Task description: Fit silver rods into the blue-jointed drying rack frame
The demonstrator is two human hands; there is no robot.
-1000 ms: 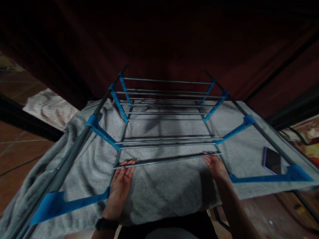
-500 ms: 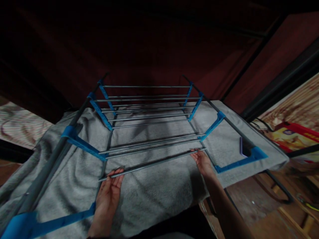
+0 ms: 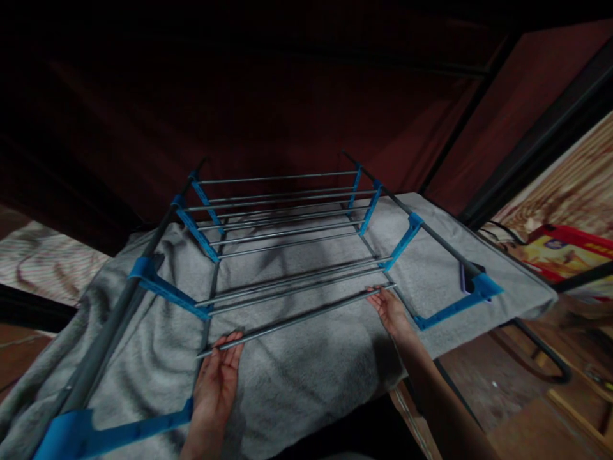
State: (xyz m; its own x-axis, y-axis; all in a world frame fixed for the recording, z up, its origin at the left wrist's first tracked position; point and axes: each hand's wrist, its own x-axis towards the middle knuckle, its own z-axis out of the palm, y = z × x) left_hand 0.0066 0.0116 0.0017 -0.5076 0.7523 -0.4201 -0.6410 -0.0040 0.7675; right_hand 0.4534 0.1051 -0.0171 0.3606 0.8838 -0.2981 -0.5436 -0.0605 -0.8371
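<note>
A rack of grey metal tubes with blue plastic brackets point(image 3: 175, 295) lies over a grey fleece blanket point(image 3: 306, 367). Across its near part runs a loose-looking metal rod point(image 3: 297, 317), which I hold at both ends. My left hand point(image 3: 218, 377) has its fingers under and round the rod's left end, palm up. At the other end my right hand point(image 3: 389, 311) pinches the rod between thumb and fingers. Several more rods point(image 3: 287, 239) span the brackets farther back. The nearest brackets, a left one point(image 3: 138, 429) and a right one point(image 3: 450, 312), have no rod between them.
A dark phone-like object point(image 3: 467, 279) lies on the blanket beneath the right side tube. Off to the right is a red and yellow box point(image 3: 569, 252). A dark red panel point(image 3: 287, 115) stands behind the rack. Wooden pieces point(image 3: 579, 415) rest on the floor at lower right.
My view has shifted slightly, and the rack's left side appears a little farther right and lower. Both hands keep their hold on the rod, tilted about as before.
</note>
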